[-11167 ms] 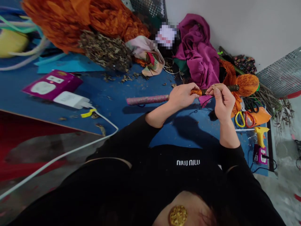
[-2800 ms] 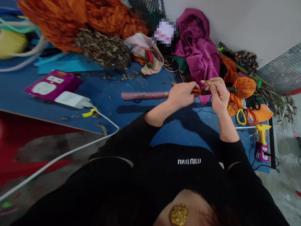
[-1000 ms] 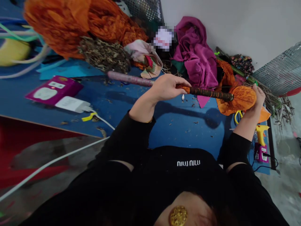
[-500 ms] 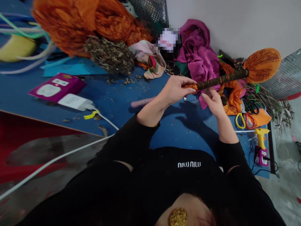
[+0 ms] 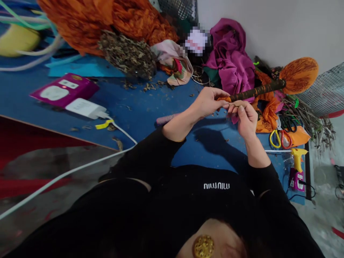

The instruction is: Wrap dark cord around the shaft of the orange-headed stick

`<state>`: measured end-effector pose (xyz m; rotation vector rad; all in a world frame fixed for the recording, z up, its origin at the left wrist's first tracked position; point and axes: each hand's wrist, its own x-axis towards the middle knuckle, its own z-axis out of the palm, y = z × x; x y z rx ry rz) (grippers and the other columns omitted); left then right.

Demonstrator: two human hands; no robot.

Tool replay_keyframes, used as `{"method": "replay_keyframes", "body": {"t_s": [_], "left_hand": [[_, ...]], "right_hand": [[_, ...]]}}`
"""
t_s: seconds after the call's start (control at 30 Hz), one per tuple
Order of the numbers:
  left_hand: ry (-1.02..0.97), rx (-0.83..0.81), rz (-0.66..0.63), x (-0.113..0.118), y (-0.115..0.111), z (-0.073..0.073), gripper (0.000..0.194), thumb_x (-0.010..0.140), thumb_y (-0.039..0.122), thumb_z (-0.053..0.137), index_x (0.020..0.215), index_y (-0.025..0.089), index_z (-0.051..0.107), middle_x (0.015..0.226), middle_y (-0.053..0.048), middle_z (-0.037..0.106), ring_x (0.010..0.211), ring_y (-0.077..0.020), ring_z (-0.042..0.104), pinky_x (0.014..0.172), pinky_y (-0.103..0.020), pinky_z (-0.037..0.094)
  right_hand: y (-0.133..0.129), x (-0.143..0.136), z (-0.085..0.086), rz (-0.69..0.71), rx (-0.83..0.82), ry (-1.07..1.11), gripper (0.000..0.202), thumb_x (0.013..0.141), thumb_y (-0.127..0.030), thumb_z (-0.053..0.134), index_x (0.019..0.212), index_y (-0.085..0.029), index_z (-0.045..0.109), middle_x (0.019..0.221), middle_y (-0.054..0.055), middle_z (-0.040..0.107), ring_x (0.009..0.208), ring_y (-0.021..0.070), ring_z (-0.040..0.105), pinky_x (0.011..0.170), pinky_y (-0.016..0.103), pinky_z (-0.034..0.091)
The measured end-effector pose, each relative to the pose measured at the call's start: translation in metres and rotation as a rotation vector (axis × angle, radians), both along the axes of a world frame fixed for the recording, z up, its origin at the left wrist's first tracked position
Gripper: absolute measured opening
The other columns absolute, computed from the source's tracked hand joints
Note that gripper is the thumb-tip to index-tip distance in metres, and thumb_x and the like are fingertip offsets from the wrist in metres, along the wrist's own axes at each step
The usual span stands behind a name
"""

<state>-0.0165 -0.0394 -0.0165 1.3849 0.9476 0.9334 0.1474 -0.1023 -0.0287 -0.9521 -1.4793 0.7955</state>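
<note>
My left hand [image 5: 211, 102] grips the near end of a dark stick [image 5: 258, 90] wound with orange strips. The stick slants up to the right and ends in an orange, leaf-shaped fabric piece [image 5: 301, 76]. Just below the stick, my right hand [image 5: 245, 116] is closed, fingers pinched around a small brownish strip [image 5: 236, 104] close to the left fingertips. Behind the stick lies crumpled magenta cloth [image 5: 232, 53]. Part of a pale purple roll [image 5: 166, 119] shows beside my left forearm.
Orange cloth [image 5: 99, 21] and dried plant matter [image 5: 127, 53] lie at the back left. A purple power block [image 5: 64, 89] with a white cable is at left. Scissors [image 5: 280, 138] and a yellow glue gun [image 5: 298, 157] lie at right.
My right fingers have curled in, closer to my left fingertips, and the brownish strip now shows between them. The view has shifted slightly, and the stick appears a little further right at its held end.
</note>
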Motion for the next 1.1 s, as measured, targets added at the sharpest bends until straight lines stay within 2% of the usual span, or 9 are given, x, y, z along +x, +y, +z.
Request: {"method": "replay_keyframes", "body": {"t_s": [0.07, 0.17, 0.27, 0.4, 0.63, 0.77, 0.87, 0.97, 1.1], "left_hand": [[-0.006, -0.033, -0.033, 0.002, 0.0, -0.001, 0.031, 0.077, 0.004, 0.073, 0.107, 0.008, 0.081, 0.083, -0.004, 0.078, 0.057, -0.0089, 0.057, 0.058, -0.026, 0.047], [0.012, -0.06, -0.064, 0.004, 0.0, -0.004, 0.037, 0.075, 0.002, 0.074, 0.111, 0.009, 0.079, 0.082, -0.004, 0.077, 0.057, -0.0094, 0.057, 0.061, -0.027, 0.049], [0.055, 0.014, -0.042, 0.006, 0.002, -0.01, 0.033, 0.075, 0.006, 0.074, 0.106, 0.01, 0.08, 0.084, -0.004, 0.077, 0.062, -0.0108, 0.06, 0.068, -0.029, 0.052], [0.096, 0.13, 0.002, 0.008, 0.005, -0.017, 0.03, 0.074, 0.017, 0.074, 0.103, 0.012, 0.081, 0.086, -0.003, 0.078, 0.07, -0.013, 0.062, 0.076, -0.029, 0.053], [0.152, 0.148, -0.02, 0.01, 0.008, -0.022, 0.034, 0.07, 0.022, 0.072, 0.101, 0.012, 0.083, 0.089, -0.005, 0.081, 0.079, -0.016, 0.066, 0.079, -0.029, 0.054], [0.166, 0.161, -0.028, 0.011, 0.006, -0.024, 0.035, 0.071, 0.024, 0.072, 0.101, 0.012, 0.083, 0.094, -0.006, 0.082, 0.083, -0.0179, 0.07, 0.081, -0.03, 0.056], [0.203, 0.2, -0.02, 0.009, 0.004, -0.025, 0.035, 0.072, 0.025, 0.07, 0.103, 0.014, 0.082, 0.098, -0.007, 0.083, 0.088, -0.02, 0.072, 0.083, -0.031, 0.057], [0.256, 0.243, 0.002, 0.006, 0.002, -0.024, 0.035, 0.074, 0.026, 0.072, 0.105, 0.015, 0.082, 0.101, -0.007, 0.083, 0.092, -0.0215, 0.073, 0.085, -0.032, 0.057], [0.323, 0.265, 0.0, 0.004, 0.001, -0.022, 0.036, 0.078, 0.027, 0.072, 0.11, 0.015, 0.083, 0.105, -0.008, 0.084, 0.094, -0.0228, 0.073, 0.088, -0.034, 0.056]], "right_hand": [[0.0, -0.001, -0.004, 0.009, -0.064, 0.047, 0.044, 0.1, -0.065, 0.059, 0.081, -0.025, 0.06, 0.067, -0.004, 0.052, 0.056, 0.0104, 0.053, 0.051, 0.025, 0.044], [-0.005, -0.002, -0.003, -0.104, -0.048, -0.038, 0.044, 0.101, -0.061, 0.061, 0.078, -0.024, 0.06, 0.062, -0.006, 0.045, 0.051, 0.0073, 0.037, 0.05, 0.025, 0.034], [-0.012, -0.007, 0.002, -0.18, 0.045, -0.172, 0.045, 0.103, -0.06, 0.058, 0.077, -0.023, 0.059, 0.066, -0.004, 0.051, 0.057, 0.0084, 0.042, 0.057, 0.028, 0.037], [-0.019, -0.012, 0.006, -0.206, 0.144, -0.26, 0.042, 0.106, -0.052, 0.054, 0.076, -0.023, 0.056, 0.064, -0.005, 0.046, 0.056, 0.009, 0.039, 0.056, 0.03, 0.033], [-0.023, -0.016, 0.006, -0.209, 0.19, -0.378, 0.046, 0.107, -0.054, 0.047, 0.072, -0.023, 0.049, 0.063, -0.004, 0.041, 0.057, 0.0102, 0.036, 0.06, 0.033, 0.034], [-0.02, -0.015, 0.004, -0.182, 0.199, -0.388, 0.045, 0.107, -0.053, 0.047, 0.074, -0.024, 0.052, 0.064, -0.003, 0.046, 0.057, 0.0105, 0.039, 0.06, 0.033, 0.037], [-0.017, -0.008, 0.008, -0.1, 0.206, -0.317, 0.036, 0.108, -0.045, 0.052, 0.079, -0.024, 0.058, 0.071, -0.002, 0.057, 0.064, 0.0112, 0.054, 0.065, 0.032, 0.046], [-0.012, 0.002, 0.019, -0.044, 0.229, -0.252, 0.032, 0.107, -0.045, 0.053, 0.084, -0.025, 0.064, 0.087, 0.002, 0.069, 0.09, 0.0169, 0.07, 0.085, 0.037, 0.057], [-0.01, 0.015, 0.034, -0.141, 0.232, -0.331, 0.034, 0.104, -0.052, 0.058, 0.085, -0.027, 0.07, 0.091, 0.003, 0.074, 0.103, 0.0224, 0.071, 0.105, 0.049, 0.055]]}}
